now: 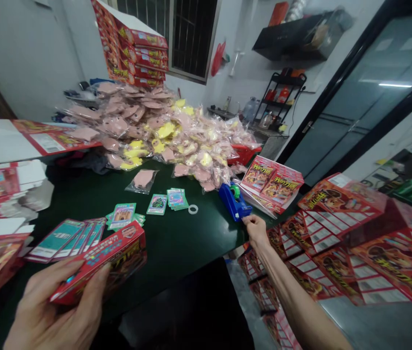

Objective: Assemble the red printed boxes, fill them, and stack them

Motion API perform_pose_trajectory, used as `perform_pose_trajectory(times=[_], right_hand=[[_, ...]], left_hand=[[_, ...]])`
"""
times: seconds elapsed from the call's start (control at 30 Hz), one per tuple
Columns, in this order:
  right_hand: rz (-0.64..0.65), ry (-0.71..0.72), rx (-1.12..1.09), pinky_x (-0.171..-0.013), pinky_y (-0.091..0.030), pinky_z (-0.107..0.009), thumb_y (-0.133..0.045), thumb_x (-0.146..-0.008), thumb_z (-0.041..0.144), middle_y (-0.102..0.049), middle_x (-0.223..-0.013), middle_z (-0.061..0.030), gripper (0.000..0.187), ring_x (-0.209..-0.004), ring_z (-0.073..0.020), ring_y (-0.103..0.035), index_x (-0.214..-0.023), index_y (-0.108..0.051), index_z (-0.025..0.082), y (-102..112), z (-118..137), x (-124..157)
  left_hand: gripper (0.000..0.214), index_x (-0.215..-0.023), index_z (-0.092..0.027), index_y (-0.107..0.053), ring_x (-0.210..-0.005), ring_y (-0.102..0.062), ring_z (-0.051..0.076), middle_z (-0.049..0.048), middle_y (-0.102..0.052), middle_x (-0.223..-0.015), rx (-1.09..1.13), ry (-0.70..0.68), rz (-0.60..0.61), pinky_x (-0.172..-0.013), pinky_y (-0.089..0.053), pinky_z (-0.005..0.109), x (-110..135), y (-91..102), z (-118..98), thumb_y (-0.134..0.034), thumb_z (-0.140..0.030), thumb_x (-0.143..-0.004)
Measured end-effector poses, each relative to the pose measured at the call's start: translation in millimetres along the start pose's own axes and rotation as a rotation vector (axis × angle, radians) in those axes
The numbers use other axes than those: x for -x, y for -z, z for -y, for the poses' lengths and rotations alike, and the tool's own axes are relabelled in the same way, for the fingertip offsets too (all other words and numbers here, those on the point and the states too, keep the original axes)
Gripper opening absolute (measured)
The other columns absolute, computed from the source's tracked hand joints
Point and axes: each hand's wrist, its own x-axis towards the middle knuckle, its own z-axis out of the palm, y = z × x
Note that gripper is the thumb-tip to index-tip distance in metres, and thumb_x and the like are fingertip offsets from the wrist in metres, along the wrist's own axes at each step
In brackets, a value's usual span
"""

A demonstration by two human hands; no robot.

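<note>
My left hand [54, 306] grips a red printed cardboard box [98, 265] at the bottom left, tilted over the dark green table [176, 248]. Just beyond the box lies a row of teal-and-pink card packs [65, 240]. My right hand [256, 230] reaches to the front end of a blue tape dispenser [234, 201], its fingers curled at the dispenser's edge. Whether those fingers pinch a strip of tape is too small to tell.
Several loose cards [156, 204] and a small white ring [193, 209] lie mid-table. Behind them rises a heap of pink and yellow plastic-wrapped packets [162, 131]. Flat red box blanks [340, 243] spread at the right, and stacked boxes [133, 51] stand at the back.
</note>
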Motion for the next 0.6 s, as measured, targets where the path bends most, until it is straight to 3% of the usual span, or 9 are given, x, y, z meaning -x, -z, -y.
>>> perform_pose_trajectory(times=[0.07,0.13,0.2,0.27,0.37,0.43,0.53,0.6], right_hand=[[-0.006,0.081,0.074,-0.081,-0.051,-0.038,-0.055,-0.089,0.034,-0.060,-0.109,-0.0063,0.029,-0.094,-0.0177,-0.060,-0.111,-0.057,0.015,4,4,2],[-0.009,0.176,0.117,-0.082,-0.048,-0.040,-0.057,-0.087,0.034,-0.061,-0.098,-0.0064,0.023,-0.090,-0.0185,-0.059,-0.093,-0.061,0.013,10,13,15],[0.014,0.275,0.121,-0.084,-0.045,-0.043,-0.058,-0.083,0.035,-0.060,-0.086,-0.0069,0.024,-0.086,-0.0209,-0.057,-0.071,-0.061,0.015,14,27,36],[0.105,0.372,0.092,-0.081,-0.045,-0.041,-0.059,-0.080,0.035,-0.060,-0.079,-0.0054,0.023,-0.080,-0.0210,-0.057,-0.065,-0.061,0.017,12,50,65],[0.396,0.538,-0.008,-0.061,-0.046,-0.028,-0.058,-0.082,0.028,-0.060,-0.069,0.0004,0.011,-0.062,-0.0133,-0.057,-0.078,-0.065,0.020,1,104,115],[0.511,0.610,-0.158,-0.049,-0.043,-0.021,-0.055,-0.085,0.020,-0.055,-0.061,0.0043,0.009,-0.050,-0.0084,-0.052,-0.082,-0.063,0.021,-12,146,146],[0.636,0.506,-0.420,-0.044,-0.043,-0.018,-0.055,-0.084,0.016,-0.054,-0.057,0.0072,0.015,-0.044,-0.0067,-0.051,-0.097,-0.058,0.023,-35,194,178],[0.757,0.339,-0.588,-0.043,-0.044,-0.018,-0.057,-0.082,0.017,-0.055,-0.058,0.0093,0.044,-0.043,-0.0072,-0.051,-0.122,-0.042,0.025,-48,209,191]], left_hand=[[0.040,-0.084,-0.020,-0.063,-0.069,-0.061,0.018,-0.0011,-0.063,-0.079,-0.026,-0.071,-0.015,-0.067,-0.046,0.033,-2,-1.3,-2,-0.081,-0.014,-0.048],[0.038,-0.087,-0.020,-0.063,-0.071,-0.061,0.017,-0.0003,-0.064,-0.081,-0.035,-0.124,-0.002,-0.067,-0.048,0.032,-2,-0.8,-3,-0.080,-0.014,-0.053],[0.037,-0.092,-0.020,-0.062,-0.075,-0.062,0.017,0.0006,-0.065,-0.085,-0.027,-0.161,0.037,-0.070,-0.049,0.031,-1,0.8,-3,-0.077,-0.014,-0.059],[0.035,-0.096,-0.020,-0.060,-0.081,-0.062,0.017,0.0014,-0.064,-0.089,0.001,-0.174,0.076,-0.073,-0.050,0.031,0,2.5,-4,-0.075,-0.012,-0.064],[0.035,-0.097,-0.021,-0.059,-0.088,-0.061,0.017,0.0024,-0.062,-0.095,0.033,-0.156,0.108,-0.078,-0.050,0.033,0,3.8,-8,-0.072,-0.009,-0.067],[0.034,-0.097,-0.020,-0.059,-0.090,-0.060,0.017,0.0029,-0.061,-0.098,0.033,-0.148,0.123,-0.079,-0.050,0.033,-1,4.5,-11,-0.072,-0.008,-0.068],[0.031,-0.096,-0.021,-0.059,-0.089,-0.060,0.016,0.0026,-0.061,-0.096,0.026,-0.137,0.151,-0.078,-0.050,0.031,-3,6.1,-16,-0.070,-0.008,-0.070],[0.030,-0.096,-0.021,-0.059,-0.087,-0.060,0.016,0.0020,-0.061,-0.093,0.025,-0.122,0.167,-0.077,-0.050,0.031,-3,7.4,-17,-0.070,-0.010,-0.071]])
